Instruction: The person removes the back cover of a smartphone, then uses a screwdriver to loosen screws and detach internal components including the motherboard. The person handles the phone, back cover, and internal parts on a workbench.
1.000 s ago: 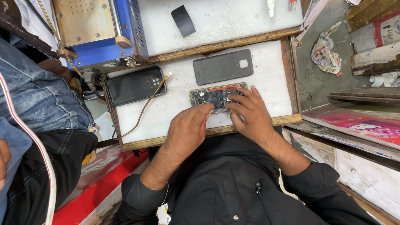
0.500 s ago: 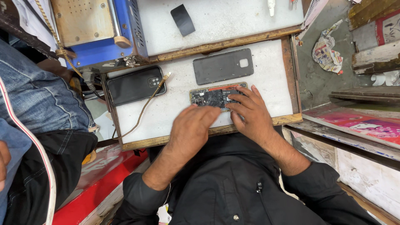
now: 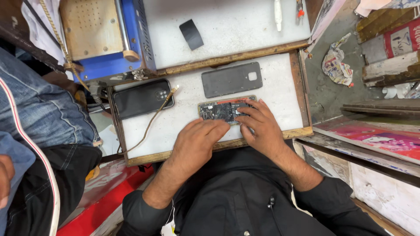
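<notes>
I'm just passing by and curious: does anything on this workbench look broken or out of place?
Yes. The phone under the right hand and left hand lies open, its circuit boards bare. Its likely back cover lies apart just above it. A crumpled wrapper sits on the grey surface at right. A loose cable trails across the white board.

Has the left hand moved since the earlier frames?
Yes. The left hand has slid right along the white board, toward the opened phone; its fingertips now sit at the phone's lower left edge, closer to the right hand.
</notes>
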